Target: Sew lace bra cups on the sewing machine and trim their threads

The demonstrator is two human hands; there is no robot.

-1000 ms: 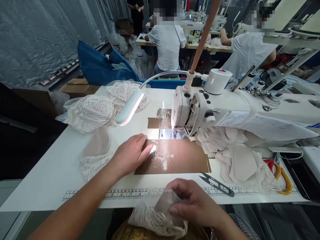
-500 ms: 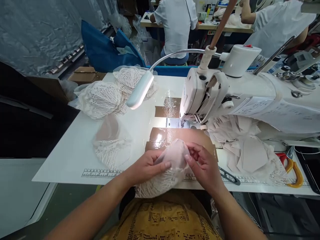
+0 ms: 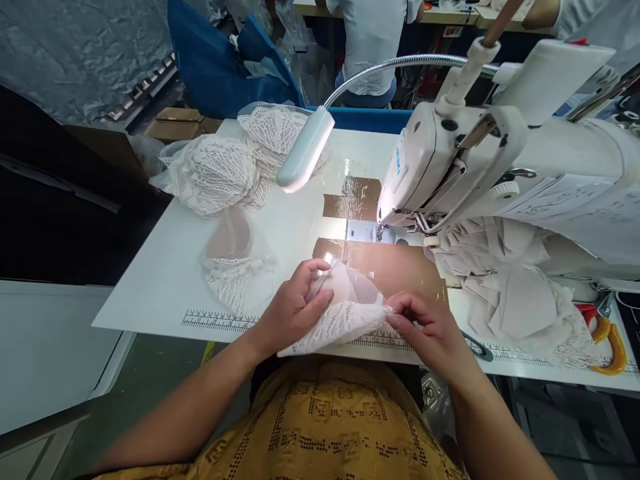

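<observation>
A lace bra cup (image 3: 340, 319), white mesh over a pale pink lining, lies at the table's front edge between my hands. My left hand (image 3: 300, 303) pinches its upper left side, thumb on top. With thumb and fingertips my right hand (image 3: 423, 327) grips the right corner, where the lace edge is drawn taut. Just behind stands the sewing machine (image 3: 430, 167), its needle area lit and apart from the cloth. A similar lace cup (image 3: 235, 267) rests flat to the left.
Piled lace pieces (image 3: 213, 175) sit at the back left under a lamp (image 3: 306, 150). On the right are stacked pale cut pieces (image 3: 520, 303), orange-handled scissors (image 3: 614, 350) and a dark thread snipper (image 3: 477, 348). A ruler strip (image 3: 215, 321) runs along the front edge. A person (image 3: 373, 47) sits beyond.
My right hand has moved right and slightly down to the cup's corner, stretching the lace edge sideways. The lining now lies more open. The whole view has tilted down and shifted.
</observation>
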